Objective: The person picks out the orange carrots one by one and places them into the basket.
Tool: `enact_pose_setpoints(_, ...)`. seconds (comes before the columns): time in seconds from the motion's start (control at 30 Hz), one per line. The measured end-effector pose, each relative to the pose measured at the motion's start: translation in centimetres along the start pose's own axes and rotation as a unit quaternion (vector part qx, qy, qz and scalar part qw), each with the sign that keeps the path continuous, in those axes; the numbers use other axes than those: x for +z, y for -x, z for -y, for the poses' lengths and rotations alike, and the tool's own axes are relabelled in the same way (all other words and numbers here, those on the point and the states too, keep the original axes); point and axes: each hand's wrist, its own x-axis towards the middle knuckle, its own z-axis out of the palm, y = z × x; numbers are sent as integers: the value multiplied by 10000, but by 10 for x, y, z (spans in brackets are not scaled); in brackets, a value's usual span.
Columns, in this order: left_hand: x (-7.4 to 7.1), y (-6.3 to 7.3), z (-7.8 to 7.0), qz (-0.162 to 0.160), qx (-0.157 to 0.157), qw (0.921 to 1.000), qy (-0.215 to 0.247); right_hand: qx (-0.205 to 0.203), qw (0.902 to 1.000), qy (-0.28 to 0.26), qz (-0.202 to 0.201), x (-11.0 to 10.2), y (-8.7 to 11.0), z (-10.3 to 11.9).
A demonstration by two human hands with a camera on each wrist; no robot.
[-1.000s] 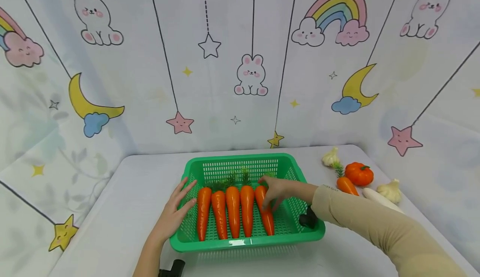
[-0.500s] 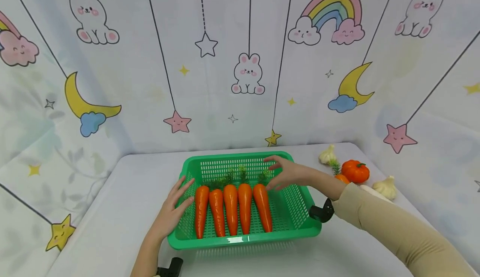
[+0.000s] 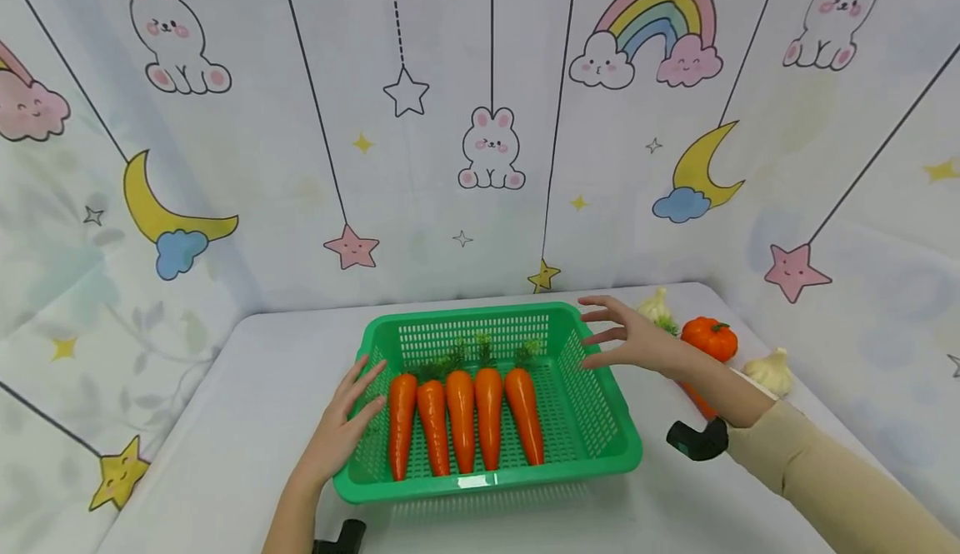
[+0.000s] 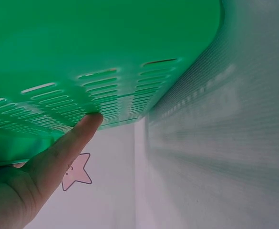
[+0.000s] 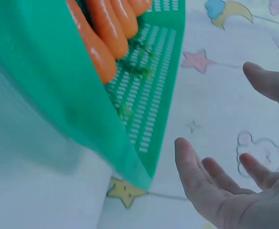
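Note:
A green slotted plastic basket (image 3: 480,481) holds several orange carrots (image 3: 460,421) lying side by side, their green leafy tops toward the far wall. My left hand (image 3: 337,429) rests at the basket's left rim with fingers extended; in the left wrist view, a straight digit (image 4: 65,155) touches the slotted outer wall. My right hand (image 3: 633,339) is at the far right corner of the basket, fingers spread and holding nothing. The right wrist view shows those spread fingers (image 5: 196,179) apart from the basket's wall (image 5: 94,114).
Right of the basket lie a garlic bulb (image 3: 657,307), a small orange pumpkin (image 3: 708,339), another garlic bulb (image 3: 770,372) and another carrot (image 3: 699,401), partly hidden by my right arm. A patterned cloth (image 3: 420,204) hangs behind the white table (image 3: 247,421).
My right hand has let go of the rightmost carrot and moved right, out over the basket's right rim. That carrot stays lying in the basket. My left hand keeps its place.

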Motion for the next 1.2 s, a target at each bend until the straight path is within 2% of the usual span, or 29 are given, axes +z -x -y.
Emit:
enact_pose_setpoints(0.2,-2,1,-2,22,-55,10000,9,-258,9984,255,-442,-17,15,-10)
enact_pose_setpoints(0.43,0,3,-5,25,-84,9999,58,-450,9950,462,-764,-32,34,-20)
enact_pose_setpoints(0.67,1,2,-4,28,-24,10000,91,-587,9913,584,-1026,-49,56,-47)
enact_pose_setpoints(0.93,1,2,-3,40,-11,9999,122,-325,9807,1218,-1493,-60,73,-78)
enact_pose_setpoints(1.2,0,1,-1,9,19,9999,128,-109,9826,1014,-1553,-71,75,-104)
